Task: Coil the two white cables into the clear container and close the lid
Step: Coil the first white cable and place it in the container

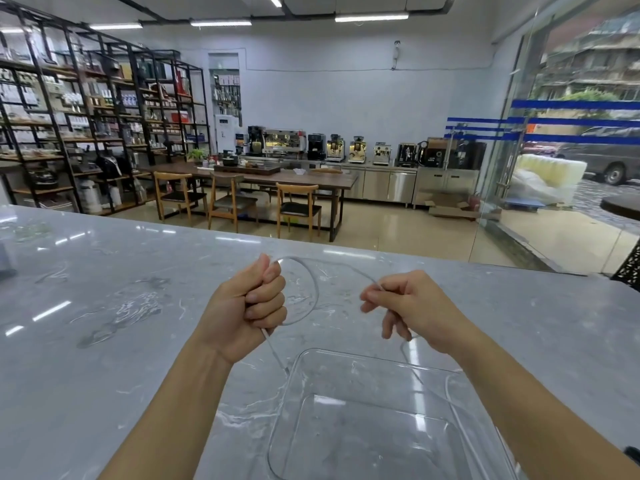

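Nearest the camera, the clear container sits open on the grey marbled desk, with nothing visible on its floor. All positions below are given relative to this container.

Head view:
- Left hand: raised above the desk, just beyond the container's far left corner. It is closed in a fist around a white cable. One loop of the cable bulges out of the fist toward the right hand, and a short tail with a connector end hangs from the bottom of the fist, ending just above the container's far left rim.
- Right hand: raised beyond the container's far right rim. Thumb and forefinger are pinched together on the same cable, with the remaining fingers curled loosely below.
- Cable run: it arcs from the top of the left fist across to the right-hand pinch, passes through that hand, and drops over the container's right side beside the right forearm.
- A second cable cannot be made out.
- No lid is on the container.
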Motion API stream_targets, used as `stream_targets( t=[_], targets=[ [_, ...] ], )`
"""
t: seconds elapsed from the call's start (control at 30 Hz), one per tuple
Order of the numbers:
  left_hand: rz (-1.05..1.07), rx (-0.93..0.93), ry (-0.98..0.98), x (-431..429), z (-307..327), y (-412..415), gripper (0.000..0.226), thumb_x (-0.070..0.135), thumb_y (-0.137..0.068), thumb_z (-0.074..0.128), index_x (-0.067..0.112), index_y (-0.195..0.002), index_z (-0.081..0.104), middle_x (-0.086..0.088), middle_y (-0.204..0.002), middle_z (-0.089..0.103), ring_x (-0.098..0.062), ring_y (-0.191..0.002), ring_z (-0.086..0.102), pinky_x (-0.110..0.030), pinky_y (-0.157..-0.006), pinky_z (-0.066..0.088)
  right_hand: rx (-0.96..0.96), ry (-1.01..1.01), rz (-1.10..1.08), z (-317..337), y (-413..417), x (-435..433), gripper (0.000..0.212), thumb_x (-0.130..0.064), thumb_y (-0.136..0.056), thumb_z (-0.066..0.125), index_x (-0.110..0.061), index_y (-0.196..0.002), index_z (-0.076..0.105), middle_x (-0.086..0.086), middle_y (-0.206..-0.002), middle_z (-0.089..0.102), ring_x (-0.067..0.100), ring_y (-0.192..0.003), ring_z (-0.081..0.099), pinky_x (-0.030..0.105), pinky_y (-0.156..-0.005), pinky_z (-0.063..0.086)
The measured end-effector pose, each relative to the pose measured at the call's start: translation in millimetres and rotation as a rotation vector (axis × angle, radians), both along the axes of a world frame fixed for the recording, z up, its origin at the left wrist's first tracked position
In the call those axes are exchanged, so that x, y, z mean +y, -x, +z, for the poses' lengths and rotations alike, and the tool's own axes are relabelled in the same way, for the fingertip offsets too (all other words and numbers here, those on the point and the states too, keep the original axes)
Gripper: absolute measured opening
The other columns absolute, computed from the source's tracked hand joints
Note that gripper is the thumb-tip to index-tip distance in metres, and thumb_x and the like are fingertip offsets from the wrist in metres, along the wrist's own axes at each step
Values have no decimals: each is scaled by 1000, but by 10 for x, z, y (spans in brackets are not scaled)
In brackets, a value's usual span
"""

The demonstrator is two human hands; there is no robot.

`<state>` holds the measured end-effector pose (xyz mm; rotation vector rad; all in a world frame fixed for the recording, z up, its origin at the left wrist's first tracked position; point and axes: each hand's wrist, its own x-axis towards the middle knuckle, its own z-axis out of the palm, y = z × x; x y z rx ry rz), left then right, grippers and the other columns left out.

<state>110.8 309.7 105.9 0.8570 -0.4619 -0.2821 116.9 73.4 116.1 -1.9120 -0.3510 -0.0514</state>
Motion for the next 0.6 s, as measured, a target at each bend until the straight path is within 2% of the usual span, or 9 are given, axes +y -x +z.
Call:
stream_targets(
  t=[0.07, 0.13, 0.2, 0.27, 0.33, 0.4, 0.5, 0.6],
  targets=[
    [-69, -89, -78, -56, -21, 48, 28, 34, -83, 59, 18, -61, 52, 10, -45, 25, -5, -36, 16, -17, -36, 20, -226, 247, -303, -66, -74, -17, 19, -12, -89, 56, -3, -80, 70, 16, -79, 71, 16, -39, 61, 10, -35, 37],
    [-115, -147, -97, -144, -42, 83, 27, 34, -81, 64, 18, -63, 53, 9, -47, 24, -6, -36, 17, -18, -37, 20, -413, 334, -455, -110, -113, 20, 18, -12, -89, 55, -3, -87, 70, 15, -75, 72, 18, -43, 61, 7, -44, 41],
    [-79, -156, -68, -181, -35, 72, 27, 33, -85, 58, 19, -62, 53, 9, -48, 23, -5, -36, 17, -18, -37, 19, -424, 249, -402, -126, -123, 28, 15, -15, -88, 57, -10, -82, 71, 8, -68, 70, 13, -40, 57, 16, -43, 44],
    [3, -101, 20, -120, -11, 29, 31, 31, -89, 44, 19, -62, 54, 9, -49, 21, -5, -36, 15, -16, -35, 19, -316, 76, -229, -126, -124, -32, 14, -16, -83, 64, -22, -71, 69, -1, -56, 66, 5, -36, 48, 13, -40, 37],
    [55, -10, 147, 14, -9, -19, 36, 29, -91, 37, 18, -61, 54, 8, -49, 19, -5, -36, 13, -15, -35, 16, -267, -17, -103, -124, -91, -134, 14, -14, -80, 67, -19, -67, 70, -4, -45, 61, 6, -40, 43, 11, -43, 34],
    [67, 56, 234, 110, -23, -33, 40, 29, -94, 34, 16, -61, 53, 9, -49, 19, -6, -36, 13, -15, -36, 14, -313, -72, -74, -127, -56, -229, 16, -8, -81, 64, -11, -67, 70, -6, -43, 55, 5, -43, 42, 9, -48, 35],
    [133, 80, 193, 79, -24, -20, 42, 29, -93, 35, 16, -58, 53, 9, -49, 17, -6, -36, 12, -15, -34, 13, -380, -72, -177, -84, -69, -284, 18, -7, -84, 60, -11, -67, 68, -5, -45, 48, 3, -42, 39, 9, -47, 34],
    [228, 57, 103, -15, -6, -21, 38, 28, -93, 36, 16, -59, 48, 10, -41, 25, -6, -37, 10, -15, -31, 17, -373, 106, -249, -10, -117, -303, 7, -17, -88, 57, -17, -80, 56, 2, -51, 56, 9, -44, 43, 18, -50, 38]
  ],
)
